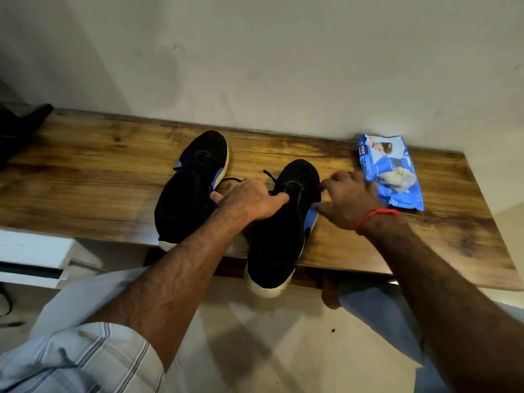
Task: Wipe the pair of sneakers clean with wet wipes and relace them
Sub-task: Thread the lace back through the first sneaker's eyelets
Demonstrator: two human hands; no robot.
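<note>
Reaching forward from a rolled striped sleeve [82, 361] at bottom left and a bare forearm at right, both over pale trousers [377, 316] and light floor. Left hand [252, 198] curled onto near sneaker [280, 231] at its collar, thumb hooked at the opening, fingers wrapped down the inner side and mostly hidden. Right hand [344, 199], red thread [374, 215] at wrist, fingers bent against the same shoe's outer side near the blue panel; whether pinching lace or only touching, cannot tell, blurred. Heel and pale sole of that shoe overhanging front edge of wooden shelf [85, 177]. Black lace [269, 177] loose above the tongue. Second sneaker [190, 185] just left, toe toward the wall, heel also past the edge, partly covered by the left forearm. Wet wipes pack [392, 174], blue, near the right hand, a white wipe showing at its opening, lying close to the wall. Bare wood open to far left and right. Dark object [19, 126] cut off at left, unidentifiable.
</note>
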